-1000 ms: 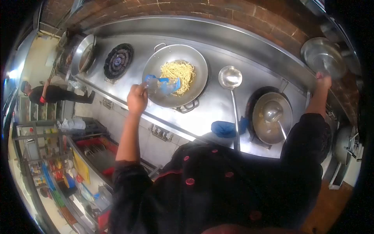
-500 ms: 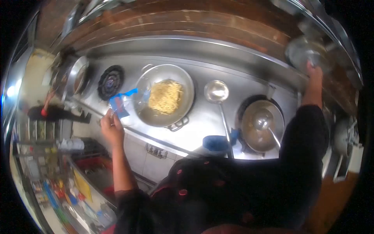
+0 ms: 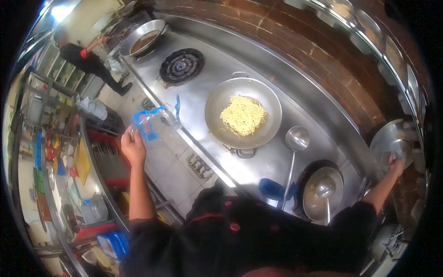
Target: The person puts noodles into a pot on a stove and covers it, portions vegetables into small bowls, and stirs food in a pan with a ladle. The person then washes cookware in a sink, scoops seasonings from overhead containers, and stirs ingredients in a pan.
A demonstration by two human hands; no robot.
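I've got the left hand (image 3: 134,147) pinching the plastic bag (image 3: 148,127), and well apart from it the right hand (image 3: 394,167) at the metal bowl (image 3: 386,136); whether it's gripping, I can't tell! The noodles (image 3: 243,115) heap roundish, no clear long axis, mid-wok (image 3: 214,113), between two and three o'clock from the left hand, nine and ten from the right. Left's nearer! Wok handles (image 3: 246,157) line up twelve to six.
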